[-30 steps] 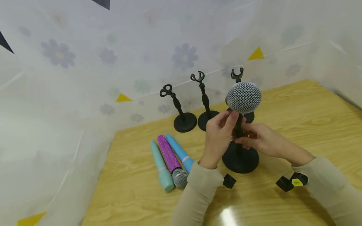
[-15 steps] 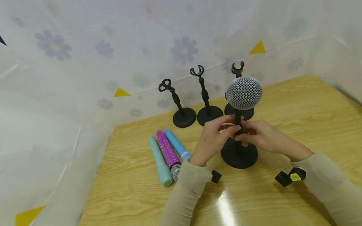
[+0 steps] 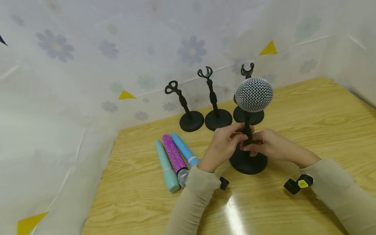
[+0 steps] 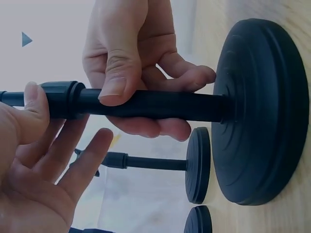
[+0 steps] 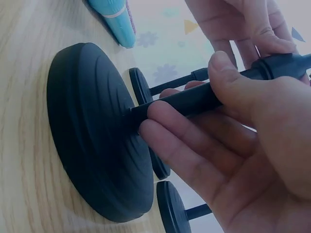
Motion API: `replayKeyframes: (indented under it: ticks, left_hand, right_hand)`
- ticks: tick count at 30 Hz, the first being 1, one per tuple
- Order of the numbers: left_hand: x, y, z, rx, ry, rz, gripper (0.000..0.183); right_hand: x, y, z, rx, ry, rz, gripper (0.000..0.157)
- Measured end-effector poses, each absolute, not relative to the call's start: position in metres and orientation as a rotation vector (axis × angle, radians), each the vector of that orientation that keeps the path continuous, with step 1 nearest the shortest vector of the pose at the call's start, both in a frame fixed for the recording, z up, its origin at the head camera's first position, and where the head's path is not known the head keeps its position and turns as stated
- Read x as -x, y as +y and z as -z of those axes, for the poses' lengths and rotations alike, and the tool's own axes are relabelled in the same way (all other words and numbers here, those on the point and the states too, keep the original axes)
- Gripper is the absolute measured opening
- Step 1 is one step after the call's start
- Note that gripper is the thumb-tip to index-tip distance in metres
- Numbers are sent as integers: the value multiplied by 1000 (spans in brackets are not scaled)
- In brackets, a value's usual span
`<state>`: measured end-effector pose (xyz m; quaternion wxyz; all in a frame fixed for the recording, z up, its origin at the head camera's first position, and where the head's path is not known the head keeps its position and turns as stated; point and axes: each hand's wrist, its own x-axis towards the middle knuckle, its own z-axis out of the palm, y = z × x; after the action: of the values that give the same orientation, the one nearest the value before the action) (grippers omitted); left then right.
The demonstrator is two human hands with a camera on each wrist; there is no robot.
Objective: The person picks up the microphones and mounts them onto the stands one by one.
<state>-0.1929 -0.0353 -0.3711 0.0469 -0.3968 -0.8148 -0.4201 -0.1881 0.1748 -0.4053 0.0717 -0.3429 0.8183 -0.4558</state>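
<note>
A black desk microphone stand stands on the table with a microphone at its top, its silver mesh head facing me. My left hand pinches the thick collar of the pole between thumb and fingers, some fingers spread. Just below it, my right hand grips the lower pole, thumb on one side and fingers on the other. The round base is down on the wood. In the head view the mesh head hides the microphone's handle.
Behind are three more black stands, a left one, a middle one and a right one, with bare clips. To the left lie a teal microphone, a purple glitter microphone and a blue one. A floral sheet hangs behind.
My left hand has slid down from just below the microphone head to the pole's collar. My right hand stays on the lower pole. The head view has shifted slightly.
</note>
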Motion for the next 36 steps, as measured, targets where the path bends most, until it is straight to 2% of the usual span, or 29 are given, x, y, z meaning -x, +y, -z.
replayKeyframes:
  ticks: [6, 12, 20, 24, 31, 36]
  left_hand:
    - [192, -36, 372, 1043, -2482, 1325, 30]
    - [191, -34, 376, 945, -2488, 1626, 27]
    - [190, -36, 378, 973, -2400, 1948, 28]
    - [189, -37, 375, 960, -2438, 1929, 27]
    - [189, -35, 372, 1091, -2409, 1864, 31]
    - [185, -33, 370, 1001, -2432, 1815, 28]
  right_hand:
    - [188, 172, 406, 1013, 2502, 1359, 16]
    - [188, 171, 408, 999, 2495, 1368, 15]
    - [188, 171, 408, 1003, 2495, 1355, 15]
    - [188, 171, 406, 965, 2510, 1323, 16]
    - [189, 170, 406, 985, 2491, 1334, 16]
    - [189, 170, 406, 997, 2492, 1328, 15]
